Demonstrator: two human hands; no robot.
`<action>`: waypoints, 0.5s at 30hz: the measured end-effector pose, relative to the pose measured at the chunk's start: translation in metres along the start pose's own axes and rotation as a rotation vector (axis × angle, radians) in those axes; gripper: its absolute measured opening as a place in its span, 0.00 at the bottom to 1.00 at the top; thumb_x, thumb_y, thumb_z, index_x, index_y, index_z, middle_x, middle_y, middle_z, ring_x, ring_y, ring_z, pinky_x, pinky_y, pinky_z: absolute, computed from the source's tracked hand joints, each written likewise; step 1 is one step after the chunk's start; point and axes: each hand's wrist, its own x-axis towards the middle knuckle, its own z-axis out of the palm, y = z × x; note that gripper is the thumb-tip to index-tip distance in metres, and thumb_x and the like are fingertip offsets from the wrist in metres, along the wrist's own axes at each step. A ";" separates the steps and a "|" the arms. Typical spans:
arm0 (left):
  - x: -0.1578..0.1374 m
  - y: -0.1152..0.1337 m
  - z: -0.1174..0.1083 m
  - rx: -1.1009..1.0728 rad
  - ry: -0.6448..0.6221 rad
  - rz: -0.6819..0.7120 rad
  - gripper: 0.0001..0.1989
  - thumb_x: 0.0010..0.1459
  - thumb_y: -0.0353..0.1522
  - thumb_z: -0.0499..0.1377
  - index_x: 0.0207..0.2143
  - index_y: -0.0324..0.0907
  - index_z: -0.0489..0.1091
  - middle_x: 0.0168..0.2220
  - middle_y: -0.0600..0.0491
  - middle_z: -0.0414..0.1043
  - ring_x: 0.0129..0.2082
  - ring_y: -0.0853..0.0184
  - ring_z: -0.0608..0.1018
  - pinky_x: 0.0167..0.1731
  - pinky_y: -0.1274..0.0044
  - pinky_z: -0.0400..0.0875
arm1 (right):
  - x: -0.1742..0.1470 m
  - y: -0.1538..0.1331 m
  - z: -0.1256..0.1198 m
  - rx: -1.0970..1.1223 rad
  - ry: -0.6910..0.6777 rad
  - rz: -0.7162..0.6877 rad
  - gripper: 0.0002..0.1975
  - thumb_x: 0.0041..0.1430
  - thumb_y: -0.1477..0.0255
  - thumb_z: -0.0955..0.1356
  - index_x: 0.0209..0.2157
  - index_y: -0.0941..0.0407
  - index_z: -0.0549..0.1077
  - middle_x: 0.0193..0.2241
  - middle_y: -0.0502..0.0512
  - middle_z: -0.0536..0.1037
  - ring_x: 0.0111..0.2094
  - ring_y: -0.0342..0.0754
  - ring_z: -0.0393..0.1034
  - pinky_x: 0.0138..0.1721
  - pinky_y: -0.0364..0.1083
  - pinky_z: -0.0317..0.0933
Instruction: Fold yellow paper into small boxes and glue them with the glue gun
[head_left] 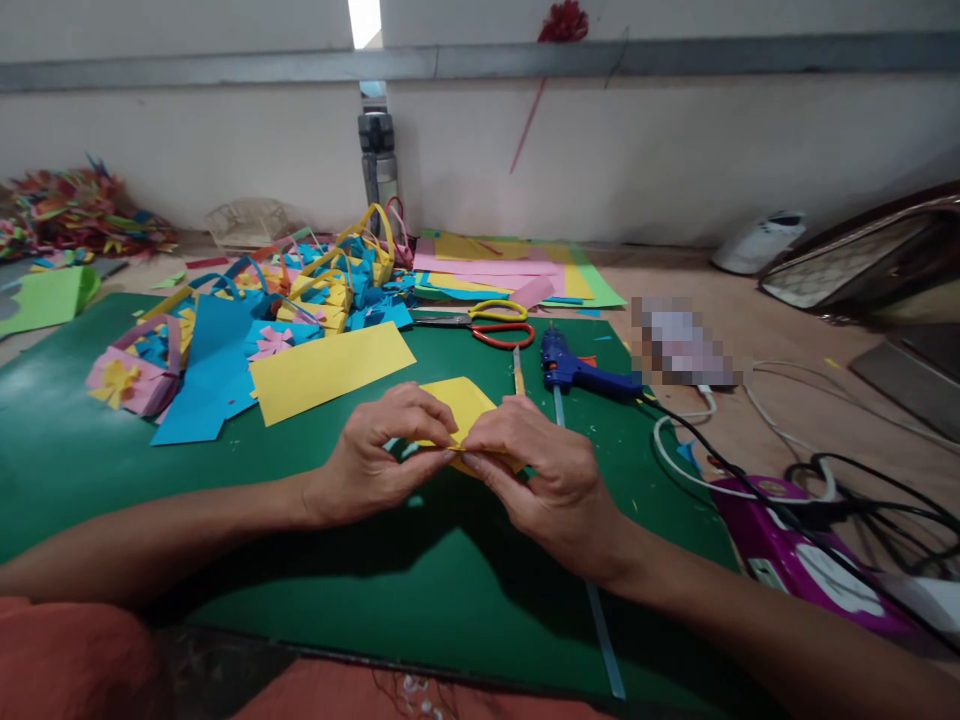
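A yellow sheet of paper (466, 400) is pinched between my two hands above the green mat (315, 590). My left hand (386, 450) has its thumb and forefinger closed on the near edge of the sheet. Right beside it, my right hand (544, 470) pinches the same edge, and the fingertips of both hands almost meet. A fold seems to run under the fingers, partly hidden by them. Another yellow paper strip (334, 370) lies flat behind my left hand, overlapping a blue sheet (199, 375).
Behind my hands lie scissors (487, 325), a cutter knife (517, 370) and a blue glue gun (577, 370) with its cord. Several small paper baskets (139, 370) sit at the left, near stacked coloured paper (495, 270). A purple power strip (802, 560) and cables are at right.
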 end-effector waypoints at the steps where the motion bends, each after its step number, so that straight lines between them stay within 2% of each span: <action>1: 0.000 0.000 0.000 0.000 -0.003 0.005 0.02 0.52 0.26 0.59 0.27 0.38 0.69 0.28 0.48 0.72 0.31 0.68 0.73 0.35 0.73 0.69 | 0.000 0.000 0.000 -0.004 0.001 0.000 0.05 0.56 0.78 0.64 0.28 0.56 0.69 0.24 0.50 0.74 0.28 0.42 0.66 0.39 0.47 0.57; 15: -0.001 -0.001 0.000 0.041 -0.031 0.040 0.02 0.53 0.26 0.58 0.27 0.39 0.69 0.29 0.49 0.72 0.31 0.68 0.73 0.38 0.69 0.67 | -0.003 0.000 0.000 -0.060 -0.004 -0.003 0.05 0.56 0.77 0.64 0.27 0.55 0.68 0.24 0.48 0.75 0.29 0.41 0.68 0.44 0.48 0.55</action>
